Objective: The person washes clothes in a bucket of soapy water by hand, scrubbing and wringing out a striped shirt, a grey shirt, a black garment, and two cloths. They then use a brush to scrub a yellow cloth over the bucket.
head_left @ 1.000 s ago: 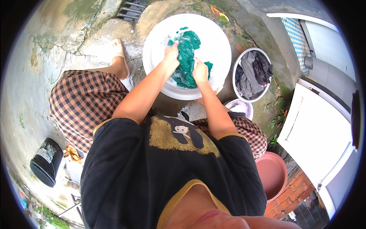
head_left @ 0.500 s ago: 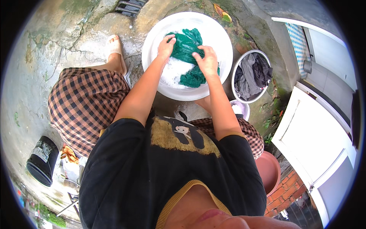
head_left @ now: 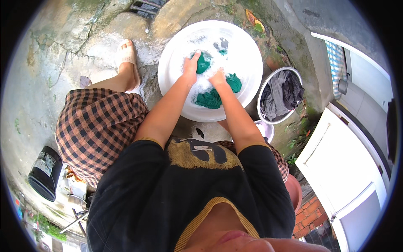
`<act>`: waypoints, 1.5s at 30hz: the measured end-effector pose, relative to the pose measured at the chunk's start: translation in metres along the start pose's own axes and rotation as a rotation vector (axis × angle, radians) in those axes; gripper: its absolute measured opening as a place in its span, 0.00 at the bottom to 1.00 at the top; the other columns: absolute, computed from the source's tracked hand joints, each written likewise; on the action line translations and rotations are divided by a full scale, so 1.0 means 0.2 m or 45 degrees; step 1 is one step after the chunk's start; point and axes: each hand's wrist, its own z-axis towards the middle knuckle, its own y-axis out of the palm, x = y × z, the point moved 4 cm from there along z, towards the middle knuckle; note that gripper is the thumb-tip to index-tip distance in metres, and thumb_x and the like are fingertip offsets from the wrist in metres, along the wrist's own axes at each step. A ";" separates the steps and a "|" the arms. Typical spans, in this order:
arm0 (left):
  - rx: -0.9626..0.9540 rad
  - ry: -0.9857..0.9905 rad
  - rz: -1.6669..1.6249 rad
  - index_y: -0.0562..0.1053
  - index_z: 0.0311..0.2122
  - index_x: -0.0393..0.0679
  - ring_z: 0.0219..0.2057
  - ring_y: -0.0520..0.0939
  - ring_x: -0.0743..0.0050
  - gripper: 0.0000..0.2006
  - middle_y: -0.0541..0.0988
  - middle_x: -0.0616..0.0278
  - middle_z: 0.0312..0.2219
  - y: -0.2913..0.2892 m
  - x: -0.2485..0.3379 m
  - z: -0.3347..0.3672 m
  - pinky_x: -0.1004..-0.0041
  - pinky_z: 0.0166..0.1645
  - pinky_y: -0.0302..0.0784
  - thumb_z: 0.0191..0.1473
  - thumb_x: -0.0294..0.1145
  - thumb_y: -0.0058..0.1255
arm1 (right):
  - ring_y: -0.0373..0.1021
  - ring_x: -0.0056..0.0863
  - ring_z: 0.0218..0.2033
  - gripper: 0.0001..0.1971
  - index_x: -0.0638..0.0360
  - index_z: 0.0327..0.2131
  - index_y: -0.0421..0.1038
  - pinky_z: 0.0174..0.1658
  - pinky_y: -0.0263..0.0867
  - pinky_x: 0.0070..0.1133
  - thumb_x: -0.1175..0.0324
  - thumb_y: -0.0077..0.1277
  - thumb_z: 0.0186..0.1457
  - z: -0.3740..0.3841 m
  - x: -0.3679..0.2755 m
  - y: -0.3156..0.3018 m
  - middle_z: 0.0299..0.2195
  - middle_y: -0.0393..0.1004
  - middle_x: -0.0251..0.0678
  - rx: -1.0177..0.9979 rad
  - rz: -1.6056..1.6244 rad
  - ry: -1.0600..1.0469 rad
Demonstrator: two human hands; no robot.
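A wet green cloth (head_left: 208,100) lies partly sunk in white suds inside a wide white basin (head_left: 170,52). Its visible parts come up as separate lumps between patches of foam. My left hand (head_left: 191,68) grips a rounded, puffed-up piece of it left of the middle, thumb uppermost. To the right, my right hand (head_left: 218,78) is pushed down into the foam between two bunched parts of the cloth. Foam covers its fingers, so their grip does not show.
Right of the basin stands a round tub (head_left: 262,105) of grey and dark clothes (head_left: 282,92), a small pale bowl (head_left: 267,129) below it. Farther right is a white door (head_left: 336,161). A black bucket (head_left: 44,174) lies at lower left; a drain grate (head_left: 146,7) is at the top.
Both hands have gone down into the suds, pressing the green cloth, which was spread between them on top. Much of it is now under foam. The view has shifted slightly.
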 end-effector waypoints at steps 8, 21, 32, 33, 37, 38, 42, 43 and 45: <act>-1.113 -0.204 -0.373 0.70 0.47 0.41 0.44 0.75 0.65 0.20 0.75 0.58 0.41 0.16 0.04 -0.09 0.66 0.50 0.71 0.56 0.44 0.44 | 0.70 0.47 0.28 0.20 0.43 0.40 0.71 0.35 0.69 0.34 0.70 0.51 0.37 -0.48 -0.51 -0.56 0.41 0.67 0.50 0.212 0.681 -0.311; -0.113 0.047 0.058 0.69 0.40 0.36 0.28 0.76 0.71 0.13 0.75 0.60 0.31 0.34 0.17 -0.33 0.70 0.32 0.75 0.56 0.36 0.48 | 0.69 0.55 0.37 0.18 0.55 0.43 0.67 0.43 0.63 0.41 0.54 0.40 0.56 -0.05 0.18 -0.37 0.31 0.74 0.55 0.318 0.329 0.365; -0.566 1.294 1.860 0.70 0.50 0.48 0.52 0.70 0.50 0.20 0.70 0.50 0.50 0.20 0.19 -0.20 0.61 0.57 0.64 0.49 0.30 0.48 | 0.67 0.53 0.44 0.34 0.32 0.59 0.52 0.44 0.67 0.37 0.55 0.54 0.48 0.00 0.11 -0.26 0.48 0.62 0.58 0.310 0.059 0.353; -0.569 0.858 1.963 0.71 0.49 0.47 0.53 0.69 0.53 0.19 0.72 0.51 0.48 0.17 0.16 -0.18 0.62 0.58 0.63 0.49 0.32 0.47 | 0.68 0.52 0.44 0.34 0.31 0.59 0.52 0.43 0.67 0.36 0.57 0.54 0.48 0.02 0.11 -0.21 0.49 0.62 0.56 0.212 -0.045 0.330; -0.731 0.687 2.249 0.73 0.46 0.43 0.48 0.73 0.52 0.17 0.76 0.47 0.41 0.16 0.05 0.02 0.61 0.54 0.66 0.50 0.36 0.45 | 0.70 0.46 0.39 0.25 0.57 0.51 0.63 0.43 0.67 0.35 0.69 0.51 0.47 0.15 0.25 -0.02 0.36 0.71 0.53 -0.136 -0.124 0.308; -0.497 0.657 1.833 0.72 0.46 0.39 0.47 0.74 0.51 0.19 0.75 0.45 0.43 0.20 0.10 -0.02 0.61 0.52 0.67 0.50 0.37 0.46 | 0.70 0.46 0.39 0.25 0.57 0.51 0.63 0.43 0.67 0.35 0.69 0.51 0.47 0.14 0.30 0.02 0.36 0.71 0.53 -0.128 -0.119 0.327; -0.241 0.409 0.638 0.71 0.45 0.37 0.41 0.78 0.57 0.24 0.77 0.51 0.39 0.24 0.15 -0.04 0.61 0.48 0.70 0.54 0.50 0.44 | 0.70 0.46 0.39 0.12 0.65 0.37 0.72 0.45 0.66 0.32 0.72 0.51 0.46 0.06 0.06 -0.18 0.35 0.74 0.51 0.228 0.171 0.090; -0.321 0.214 0.147 0.71 0.46 0.39 0.40 0.79 0.60 0.25 0.78 0.54 0.38 0.24 0.15 -0.04 0.62 0.48 0.71 0.55 0.53 0.43 | 0.71 0.44 0.40 0.12 0.62 0.37 0.73 0.45 0.66 0.29 0.72 0.53 0.46 -0.04 -0.12 -0.37 0.37 0.74 0.48 0.381 0.686 -0.017; -0.599 -0.186 0.014 0.70 0.47 0.41 0.40 0.79 0.62 0.25 0.77 0.55 0.40 0.31 0.24 -0.13 0.63 0.47 0.73 0.55 0.53 0.43 | 0.72 0.41 0.36 0.14 0.53 0.39 0.72 0.47 0.65 0.28 0.73 0.54 0.45 -0.21 -0.26 -0.53 0.37 0.76 0.38 0.433 0.837 -0.298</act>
